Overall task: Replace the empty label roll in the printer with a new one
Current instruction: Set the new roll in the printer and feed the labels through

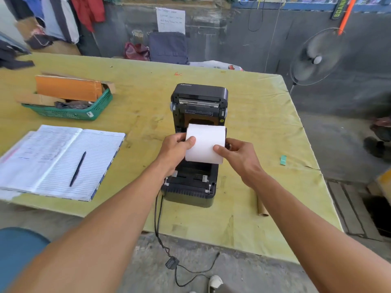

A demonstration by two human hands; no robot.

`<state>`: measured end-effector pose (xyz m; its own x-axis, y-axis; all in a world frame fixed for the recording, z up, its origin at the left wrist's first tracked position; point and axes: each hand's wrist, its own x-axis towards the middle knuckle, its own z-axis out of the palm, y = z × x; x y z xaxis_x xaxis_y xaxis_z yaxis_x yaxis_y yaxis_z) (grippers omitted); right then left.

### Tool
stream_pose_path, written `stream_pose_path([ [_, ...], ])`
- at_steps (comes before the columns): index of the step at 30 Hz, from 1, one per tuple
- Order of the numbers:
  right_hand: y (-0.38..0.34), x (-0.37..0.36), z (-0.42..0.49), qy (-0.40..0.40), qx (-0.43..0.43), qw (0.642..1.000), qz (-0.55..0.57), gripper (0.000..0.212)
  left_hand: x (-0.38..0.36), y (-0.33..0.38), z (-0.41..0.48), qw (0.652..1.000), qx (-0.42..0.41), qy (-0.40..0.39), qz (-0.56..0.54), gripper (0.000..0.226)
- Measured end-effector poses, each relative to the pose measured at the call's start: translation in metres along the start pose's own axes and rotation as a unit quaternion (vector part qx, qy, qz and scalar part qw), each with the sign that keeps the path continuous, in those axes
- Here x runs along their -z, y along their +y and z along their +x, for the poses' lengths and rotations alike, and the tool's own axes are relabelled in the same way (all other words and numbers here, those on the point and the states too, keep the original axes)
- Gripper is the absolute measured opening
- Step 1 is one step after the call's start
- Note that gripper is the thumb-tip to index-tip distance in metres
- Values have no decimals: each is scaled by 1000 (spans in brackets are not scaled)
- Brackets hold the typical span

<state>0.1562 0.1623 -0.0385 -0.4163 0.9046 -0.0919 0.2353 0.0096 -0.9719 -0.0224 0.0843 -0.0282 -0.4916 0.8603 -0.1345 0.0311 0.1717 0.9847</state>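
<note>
Roll: a full white label roll [204,142] is held level over the open bay of the printer [193,166], its axis running left to right, both hands on it.
Left hand: the left hand [174,152] is closed around the roll's left end, thumb laid across the front of the paper, remaining fingers hidden behind the roll's end.
Right hand: the right hand [238,154] clamps the roll's right end, thumb pressed on the paper face, fingers curled over the end.
Arms: both bare forearms reach in from the bottom corners and converge on the printer, wrists nearly straight.
Printer: black, lid [200,100] swung up and back, standing near upright behind the roll; the bay below the roll is exposed, with small white guides at its front edge.
Cable: a black cable [157,218] drops from the printer's front left corner off the desk edge to the floor.
Core: a brown cardboard core [262,205] lies on the desk just right of the printer, partly under the right forearm.
Desk: a yellow-green cover [264,115] spreads over the desk.
Notebook: an open lined notebook [61,161] lies at left with a pen [77,169] on it.
Basket: a green basket [69,106] of cardboard sits behind the notebook.
</note>
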Motion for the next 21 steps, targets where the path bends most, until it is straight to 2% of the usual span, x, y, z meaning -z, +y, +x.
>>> stream_pose_path([
  [4,-5,-13,15,-32,19,999,-19,37,14,10,5,1000,16,20,14,28],
  [8,-4,-22,27,-34,21,999,-21,10,22,12,14,999,21,23,13,30],
  [12,-4,-31,31,-15,21,1000,-18,28,29,8,28,999,29,12,12,28],
  [21,7,-52,26,74,1,997,-22,42,35,-16,49,997,35,-67,7,30],
])
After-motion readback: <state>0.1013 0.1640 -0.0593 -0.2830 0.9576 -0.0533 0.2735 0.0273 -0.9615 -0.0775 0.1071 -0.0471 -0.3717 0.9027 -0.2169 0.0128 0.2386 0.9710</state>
